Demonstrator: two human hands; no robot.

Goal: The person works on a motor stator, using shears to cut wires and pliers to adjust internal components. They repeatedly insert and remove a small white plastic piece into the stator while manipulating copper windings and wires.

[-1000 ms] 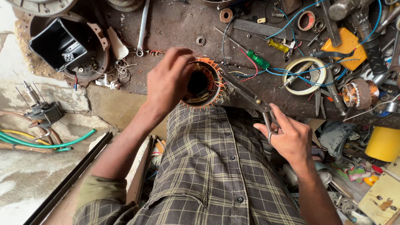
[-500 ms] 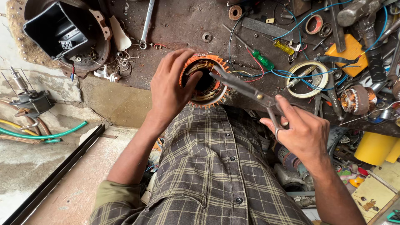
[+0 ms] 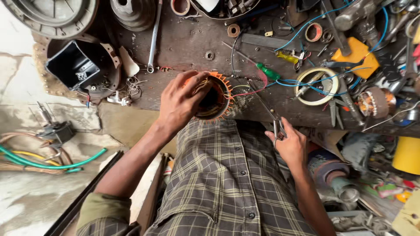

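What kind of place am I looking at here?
Most likely a small motor repair workshop. The left hand grips a copper-wound stator on a cluttered workbench, the right hand holds scissors, and a wrench lies nearby.

Across my bench lies a long spanner (image 3: 154, 37), near upright, with a small washer (image 3: 210, 55) off to its right. A green-handled screwdriver (image 3: 267, 72) points away from me beside a roll of pale tape (image 3: 317, 85), and blue wire (image 3: 306, 22) loops over both. Further right I see an orange sheet (image 3: 356, 54) and a wound armature (image 3: 372, 102). To my left sits a black plastic box (image 3: 74, 70) inside a round metal housing (image 3: 111, 78). Down on the floor a green hose (image 3: 48, 164) curves past, and a yellow tub (image 3: 407, 155) stands at the right edge
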